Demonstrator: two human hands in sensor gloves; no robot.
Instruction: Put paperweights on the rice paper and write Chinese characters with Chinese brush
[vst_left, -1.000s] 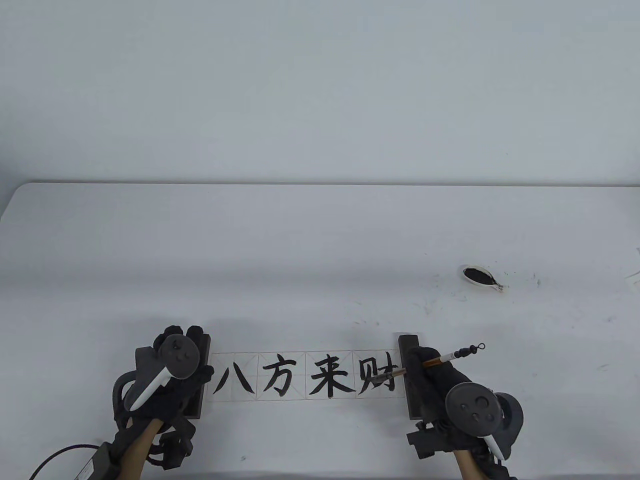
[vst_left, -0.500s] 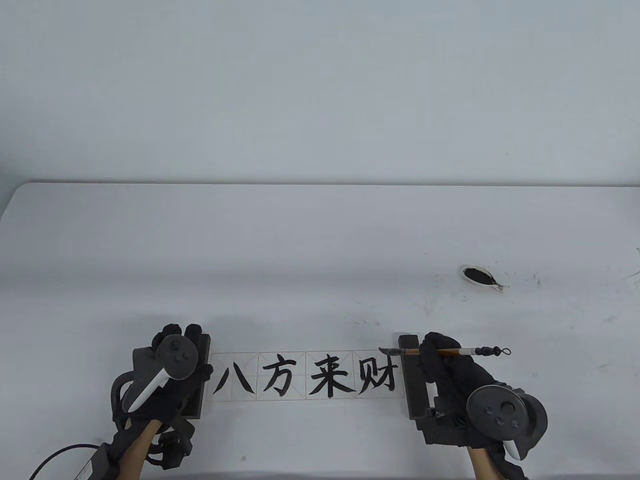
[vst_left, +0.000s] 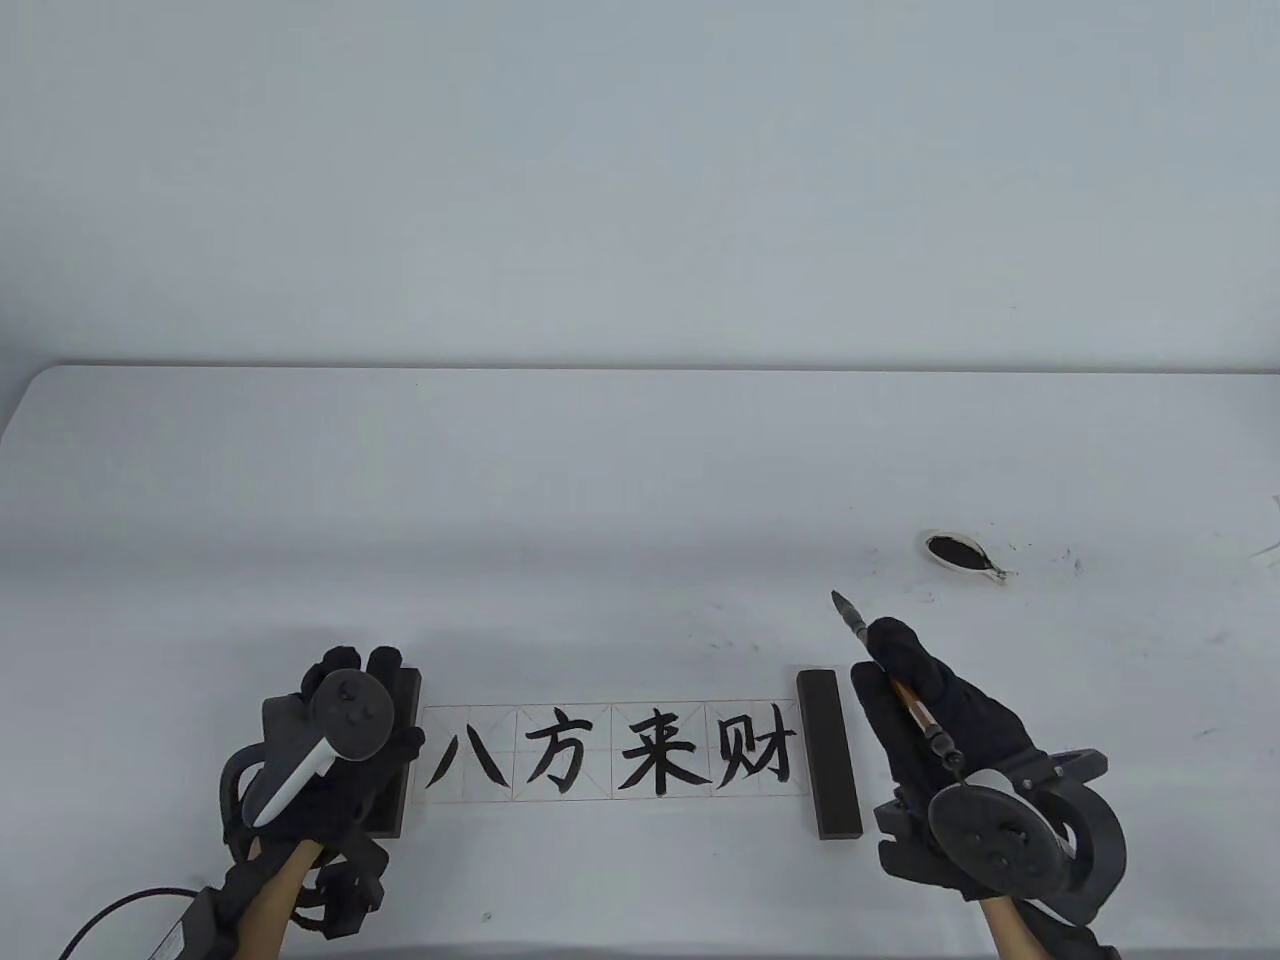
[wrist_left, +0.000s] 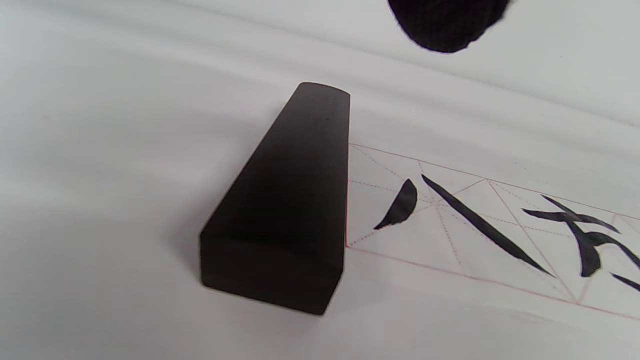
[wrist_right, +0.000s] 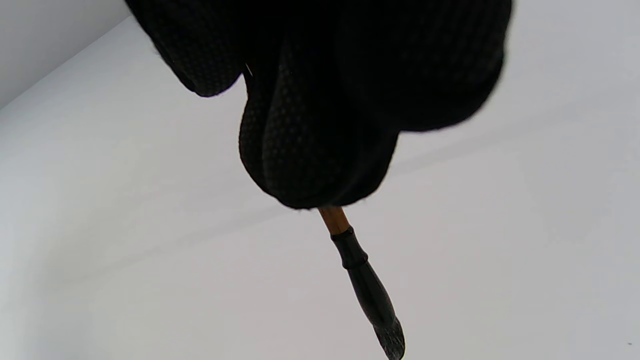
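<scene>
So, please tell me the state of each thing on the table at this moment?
Rice paper: flat, four characters written, held at both ends.
Left paperweight: on the paper's left end, under the left hand.
Right paperweight: on the right end, untouched.
Brush: gripped by the right hand, off the paper, tip pointing away.
Ink dish: holds black ink.

table view looks down from the front; wrist views sit close, sharing its table (vst_left: 640, 470).

white table (vst_left: 640, 480), pale wall (vst_left: 640, 180) behind it, black cable (vst_left: 110, 915) at the table's near left edge
</scene>
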